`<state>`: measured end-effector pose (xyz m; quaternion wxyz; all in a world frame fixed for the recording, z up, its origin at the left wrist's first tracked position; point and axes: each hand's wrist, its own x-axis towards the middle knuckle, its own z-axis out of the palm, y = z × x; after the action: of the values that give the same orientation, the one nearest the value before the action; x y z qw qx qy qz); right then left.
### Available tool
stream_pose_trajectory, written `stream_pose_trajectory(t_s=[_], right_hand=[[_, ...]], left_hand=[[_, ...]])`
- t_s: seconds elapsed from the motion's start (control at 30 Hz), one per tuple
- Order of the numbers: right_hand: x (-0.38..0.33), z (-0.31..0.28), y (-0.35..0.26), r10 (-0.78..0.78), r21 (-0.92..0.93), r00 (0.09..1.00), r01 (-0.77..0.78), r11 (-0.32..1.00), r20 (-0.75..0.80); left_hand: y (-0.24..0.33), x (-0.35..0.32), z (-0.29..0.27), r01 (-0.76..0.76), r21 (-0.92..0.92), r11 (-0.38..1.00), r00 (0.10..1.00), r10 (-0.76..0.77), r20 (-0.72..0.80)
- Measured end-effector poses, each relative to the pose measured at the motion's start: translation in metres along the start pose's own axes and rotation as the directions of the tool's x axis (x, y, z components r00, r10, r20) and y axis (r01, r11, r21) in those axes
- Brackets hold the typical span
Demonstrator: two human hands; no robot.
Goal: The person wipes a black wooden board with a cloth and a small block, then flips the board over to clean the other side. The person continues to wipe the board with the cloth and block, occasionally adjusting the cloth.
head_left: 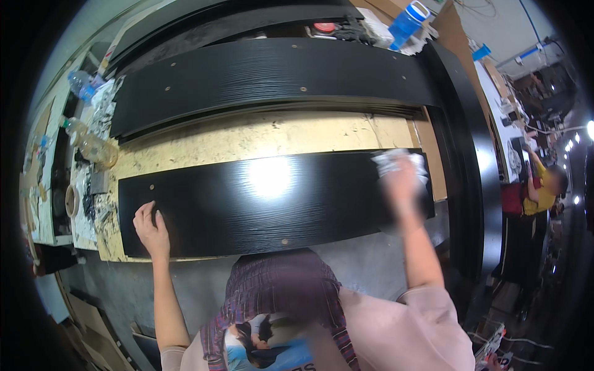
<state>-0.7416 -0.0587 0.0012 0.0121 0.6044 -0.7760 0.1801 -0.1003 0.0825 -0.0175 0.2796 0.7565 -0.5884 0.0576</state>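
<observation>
Black board point(328, 207), mid-frame: likely stiff, heavyish, slick; grip short ends. Left hand point(151, 230), lower left, fingers apart; right hand point(401, 180) over white cloth point(385, 163), blurred, can't tell if clenched.

Before me, a long black wood-grain board point(266, 213) lies at the clock's centre on a flat yellow tabletop point(266, 130), a bare left hand point(151, 230) on it near nine o'clock, a bare right hand point(402, 184) with a crumpled white cloth point(385, 162) between two and three. A stack of flat black boards point(241, 71) lies at twelve, a blue plastic bottle point(408, 26) behind it at one. A clear plastic bottle point(94, 148) sits toward ten; a long black panel point(473, 161) runs past three, a co-worker in yellow point(546, 191) beyond.
</observation>
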Motion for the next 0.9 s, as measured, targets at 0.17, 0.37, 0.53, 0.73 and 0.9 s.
stream_pose_trajectory(t_s=[0.17,0.37,0.53,0.73,0.9], right_hand=[[-0.032,0.006,-0.06,0.005,0.549,0.988,-0.09,0.831,0.154],[0.008,0.035,-0.067,-0.26,0.128,0.964,0.266,0.955,-0.058],[0.031,0.033,-0.024,-0.189,-0.036,0.982,0.19,0.981,0.024],[0.029,0.026,-0.051,-0.127,0.138,0.966,0.097,0.986,0.224],[0.032,0.02,-0.049,-0.135,0.146,0.951,0.097,0.984,0.279]], left_hand=[[0.007,0.006,0.006,-0.022,0.061,0.998,0.999,0.02,0.032],[0.0,-0.002,0.0,-0.03,0.118,0.993,0.999,0.027,0.021],[0.002,0.004,0.008,-0.028,0.089,0.996,0.999,0.025,0.035],[0.002,0.0,0.004,-0.015,0.103,0.995,0.999,0.012,0.035],[0.002,0.002,0.005,-0.035,0.097,0.995,0.999,0.032,0.031]])
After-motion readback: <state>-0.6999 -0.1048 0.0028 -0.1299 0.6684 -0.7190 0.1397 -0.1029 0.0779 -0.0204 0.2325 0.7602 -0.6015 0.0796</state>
